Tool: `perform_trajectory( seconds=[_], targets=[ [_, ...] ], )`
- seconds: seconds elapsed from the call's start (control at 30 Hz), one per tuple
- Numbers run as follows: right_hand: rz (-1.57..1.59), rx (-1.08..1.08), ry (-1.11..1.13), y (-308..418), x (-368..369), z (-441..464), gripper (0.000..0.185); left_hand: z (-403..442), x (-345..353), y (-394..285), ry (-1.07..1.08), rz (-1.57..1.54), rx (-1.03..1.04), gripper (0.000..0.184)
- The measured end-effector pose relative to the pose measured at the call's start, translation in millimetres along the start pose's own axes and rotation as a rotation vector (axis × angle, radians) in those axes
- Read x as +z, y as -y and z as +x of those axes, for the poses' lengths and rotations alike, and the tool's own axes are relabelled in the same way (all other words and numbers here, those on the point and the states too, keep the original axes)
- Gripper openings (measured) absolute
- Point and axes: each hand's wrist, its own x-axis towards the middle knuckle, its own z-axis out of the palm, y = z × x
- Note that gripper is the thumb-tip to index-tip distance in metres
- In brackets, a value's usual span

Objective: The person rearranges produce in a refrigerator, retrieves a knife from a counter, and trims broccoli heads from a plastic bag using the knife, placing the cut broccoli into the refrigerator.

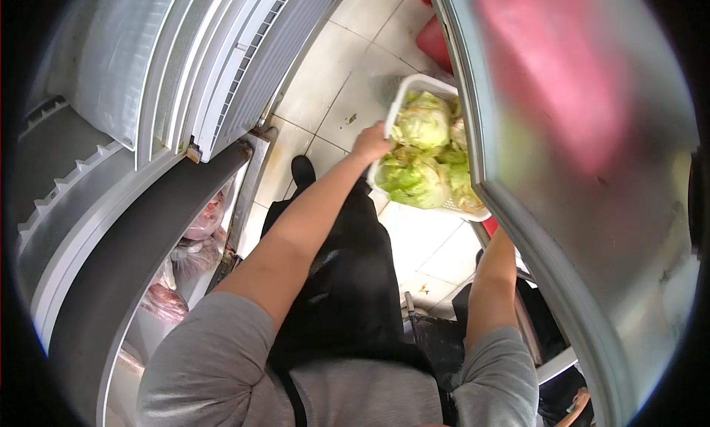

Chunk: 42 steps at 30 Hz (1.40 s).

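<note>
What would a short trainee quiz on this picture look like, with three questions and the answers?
1. Multiple choice: what does the white basket hold?
a) Red tomatoes
b) Leafy green heads
c) Bread rolls

2. True or false: the left hand grips the basket's edge.

3. Fill in the blank: the right hand is out of sight, hidden by the frosted ____.

Key:
1. b
2. True
3. door
</note>
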Motion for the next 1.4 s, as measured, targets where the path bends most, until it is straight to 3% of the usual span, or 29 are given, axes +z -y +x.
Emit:
perform_trajectory(
  seconds=[0.2, 0.23, 0.27, 0.3, 0.33, 0.37, 0.47, 0.6, 0.67, 0.8, 0.87, 0.93, 1.07, 1.23, 1.3, 1.4],
  targets=[
    [0.114, -0.037, -0.01, -12, 32, -73, 0.022, -59, -80, 32, -0.012, 0.215, -0.081, 0.034],
    [0.139, 0.177, 0.141, 12, 16, -96, 0.021, -71, -92, 41, -0.002, 0.28, -0.102, 0.034],
    [0.271, 0.233, 0.254, 49, -12, -127, 0.017, -90, -104, 43, 0.022, 0.264, -0.121, 0.034],
    [0.257, 0.226, 0.253, 51, -12, -146, 0.016, -108, -117, 45, 0.044, 0.248, -0.135, 0.034],
    [0.301, 0.299, 0.265, 52, -13, -169, 0.017, -105, -116, 88, 0.057, 0.229, -0.095, 0.032],
    [0.357, 0.295, 0.26, 61, -24, -192, 0.017, -133, -132, 69, 0.038, 0.337, -0.107, 0.029],
    [0.345, 0.367, 0.298, 77, -70, -257, 0.021, -192, -161, 41, 0.059, 0.284, -0.117, 0.021],
    [0.371, 0.396, 0.137, 85, -140, -353, 0.025, -226, -181, 40, 0.16, 0.287, -0.028, 0.022],
    [0.455, 0.401, 0.013, 88, -172, -400, 0.023, -265, -199, -7, 0.273, 0.178, -0.066, 0.026],
    [0.581, 0.366, -0.156, 46, -211, -468, 0.021, -310, -194, -60, 0.33, 0.285, 0.062, 0.026],
    [0.707, 0.377, -0.255, 62, -253, -497, 0.019, -317, -186, -74, 0.407, 0.145, 0.167, 0.023],
    [0.846, 0.409, -0.347, 89, -299, -522, 0.017, -342, -189, -112, 0.479, 0.221, 0.217, 0.017],
    [0.905, 0.476, -0.488, 127, -335, -549, 0.017, -343, -199, -137, 0.584, 0.178, 0.275, 0.019],
    [0.947, 0.436, -0.712, 149, -361, -566, 0.011, -356, -203, -194, 0.697, 0.005, 0.522, 0.024],
    [1.065, 0.456, -0.754, 124, -349, -547, 0.01, -314, -163, -210, 0.624, 0.026, 0.789, 0.022],
    [1.156, 0.503, -0.794, 84, -345, -519, 0.009, -309, -115, -288, 0.478, 0.257, 0.9, 0.025]
  ],
)
